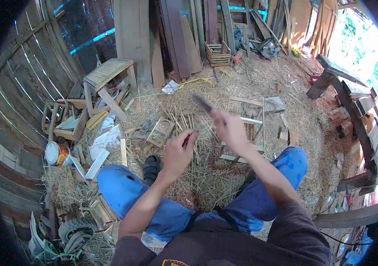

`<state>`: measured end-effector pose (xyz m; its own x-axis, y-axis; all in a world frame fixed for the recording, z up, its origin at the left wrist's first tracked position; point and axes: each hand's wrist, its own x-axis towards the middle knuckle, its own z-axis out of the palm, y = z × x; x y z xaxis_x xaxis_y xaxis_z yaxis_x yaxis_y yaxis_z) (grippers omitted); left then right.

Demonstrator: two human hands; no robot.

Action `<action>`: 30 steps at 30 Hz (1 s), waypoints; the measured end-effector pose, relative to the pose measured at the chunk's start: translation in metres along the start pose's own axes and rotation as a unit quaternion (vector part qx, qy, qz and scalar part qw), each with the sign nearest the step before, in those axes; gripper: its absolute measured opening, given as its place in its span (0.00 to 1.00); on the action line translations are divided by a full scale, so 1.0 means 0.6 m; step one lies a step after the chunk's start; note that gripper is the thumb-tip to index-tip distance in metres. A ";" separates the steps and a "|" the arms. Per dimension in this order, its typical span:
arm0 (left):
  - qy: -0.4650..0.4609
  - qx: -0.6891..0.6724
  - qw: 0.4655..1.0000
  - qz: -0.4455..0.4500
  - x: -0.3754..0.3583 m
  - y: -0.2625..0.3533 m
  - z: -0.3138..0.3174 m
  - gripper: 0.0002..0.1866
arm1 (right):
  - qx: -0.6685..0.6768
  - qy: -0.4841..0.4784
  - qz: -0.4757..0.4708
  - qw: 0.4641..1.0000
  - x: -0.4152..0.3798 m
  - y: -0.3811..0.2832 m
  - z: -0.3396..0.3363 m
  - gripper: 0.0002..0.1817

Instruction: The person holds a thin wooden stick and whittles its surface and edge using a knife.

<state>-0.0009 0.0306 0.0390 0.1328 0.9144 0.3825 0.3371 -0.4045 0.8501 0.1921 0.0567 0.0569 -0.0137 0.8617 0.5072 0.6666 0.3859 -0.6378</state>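
Note:
My right hand (232,133) is wrapped round the handle of a knife (203,103), whose dark, slightly blurred blade points up and to the left. Lower and to the left, my left hand (180,153) is closed in a pinch, and whatever is between its fingertips is too small to make out. Thin sticks (184,120) lie on the straw just beyond my left hand. Behind and beside my right hand stands a slatted wooden frame (263,128), partly hidden by the forearm. A small wooden piece with a round hole (161,131) lies left of my left hand.
Straw and shavings cover the ground (304,177). A small wooden table (109,73) stands at the left, above wood scraps and a paint bucket (56,153). Boards (171,40) and a slatted crate (218,54) are at the back. A timber bench (353,102) borders the right.

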 end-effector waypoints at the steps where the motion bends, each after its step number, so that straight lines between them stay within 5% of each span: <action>1: -0.007 0.008 1.000 -0.003 0.001 0.003 -0.004 0.11 | 0.003 -0.015 0.031 0.999 0.006 0.003 -0.005 0.16; 3: -0.019 0.017 1.000 -0.009 0.001 0.008 -0.005 0.11 | 0.005 -0.046 0.091 0.995 0.012 0.000 -0.021 0.17; 6: 0.007 -0.009 0.999 0.038 0.000 -0.008 0.006 0.11 | -0.021 -0.079 0.021 0.996 -0.036 -0.010 0.007 0.19; 9: -0.026 0.025 0.999 -0.023 0.001 0.002 -0.002 0.12 | 0.010 -0.030 0.077 0.997 0.008 0.007 -0.010 0.19; 12: -0.013 0.036 0.999 0.009 -0.001 -0.009 0.008 0.12 | -0.011 -0.017 0.032 0.999 -0.004 0.013 -0.006 0.19; 15: -0.027 -0.004 1.000 -0.004 0.000 -0.005 0.009 0.11 | -0.085 -0.098 0.045 0.991 -0.029 -0.001 0.004 0.17; 16: -0.031 0.008 0.999 -0.010 0.001 0.001 0.007 0.11 | -0.050 -0.027 0.004 0.998 -0.019 0.008 0.004 0.16; 19: -0.030 0.026 0.999 -0.017 0.003 0.010 0.004 0.12 | -0.023 -0.057 0.074 0.995 0.009 0.016 -0.009 0.15; 23: -0.031 0.007 0.999 -0.015 0.003 -0.001 0.011 0.13 | -0.052 -0.095 0.038 0.993 -0.031 -0.001 0.010 0.15; 26: -0.030 0.027 0.999 -0.021 0.006 0.004 0.001 0.12 | -0.021 -0.050 0.093 0.994 0.013 0.027 0.002 0.15; 30: -0.025 0.004 1.000 -0.002 0.004 -0.005 0.005 0.12 | -0.037 -0.054 0.009 0.998 -0.037 0.011 0.018 0.16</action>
<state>0.0012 0.0341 0.0362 0.1787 0.9156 0.3602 0.3452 -0.4012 0.8484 0.1887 0.0436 0.0351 -0.0791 0.9006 0.4273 0.7201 0.3481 -0.6002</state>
